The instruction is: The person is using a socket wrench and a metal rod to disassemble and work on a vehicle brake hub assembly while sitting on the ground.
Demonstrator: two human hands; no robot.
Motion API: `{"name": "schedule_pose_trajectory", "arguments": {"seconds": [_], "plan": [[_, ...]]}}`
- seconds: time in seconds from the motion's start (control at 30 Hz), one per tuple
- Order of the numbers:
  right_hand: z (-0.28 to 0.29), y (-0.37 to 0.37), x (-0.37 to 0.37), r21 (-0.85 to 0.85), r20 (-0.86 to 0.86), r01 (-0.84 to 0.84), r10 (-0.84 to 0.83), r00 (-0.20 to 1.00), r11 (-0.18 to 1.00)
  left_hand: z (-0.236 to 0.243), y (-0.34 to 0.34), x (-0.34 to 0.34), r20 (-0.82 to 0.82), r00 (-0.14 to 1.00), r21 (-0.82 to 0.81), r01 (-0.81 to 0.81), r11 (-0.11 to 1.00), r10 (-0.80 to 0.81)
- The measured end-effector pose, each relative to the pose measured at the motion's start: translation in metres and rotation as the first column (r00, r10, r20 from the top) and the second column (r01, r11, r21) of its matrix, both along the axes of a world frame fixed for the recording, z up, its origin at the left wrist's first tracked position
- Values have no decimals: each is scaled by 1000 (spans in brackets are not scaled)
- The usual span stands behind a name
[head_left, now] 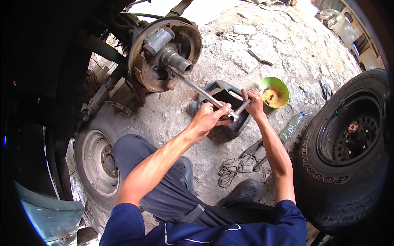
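A long steel bar (pixel 198 90) runs from the rusty brake backing plate (pixel 141 77), just below its protruding spindle (pixel 179 62), down toward me. My left hand (pixel 212 117) is closed on the bar near its lower end. A shorter cross handle (pixel 244 105) meets the bar there, and my right hand (pixel 253 102) grips it. A grey cylindrical part (pixel 157 39) sits at the top of the plate. Under my hands a dark plastic container (pixel 237 129) lies on the ground, partly hidden.
A green bowl (pixel 279 86) and plastic bottle (pixel 292 127) are on the rough stone ground (pixel 230 49). A large tyre (pixel 320 192) fills the right, another wheel (pixel 86 164) lies left. Coiled rope (pixel 236 170) lies near my feet. Vehicle underbody parts (pixel 100 49) overhang the upper left.
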State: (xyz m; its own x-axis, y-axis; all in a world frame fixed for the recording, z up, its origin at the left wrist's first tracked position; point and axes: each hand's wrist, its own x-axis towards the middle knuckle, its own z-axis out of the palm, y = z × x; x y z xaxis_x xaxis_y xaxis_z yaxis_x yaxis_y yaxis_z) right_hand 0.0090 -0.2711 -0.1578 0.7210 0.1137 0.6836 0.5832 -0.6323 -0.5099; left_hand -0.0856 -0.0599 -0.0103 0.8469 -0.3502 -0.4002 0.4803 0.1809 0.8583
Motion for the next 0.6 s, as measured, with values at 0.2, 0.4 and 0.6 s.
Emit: {"name": "schedule_pose_trajectory", "arguments": {"seconds": [0.2,0.4,0.6], "plan": [[5,-12,-13,255,-158,273,-239,958,927,8,1,0,12,1000,2,-4,1000,4],[73,-24,-34,551,-370,225,-7,929,804,-12,1,0,10,1000,-61,-20,998,21],[177,4,-126,635,-357,-14,310,881,772,-22,-10,8,43,999,-161,33,986,-26]]}}
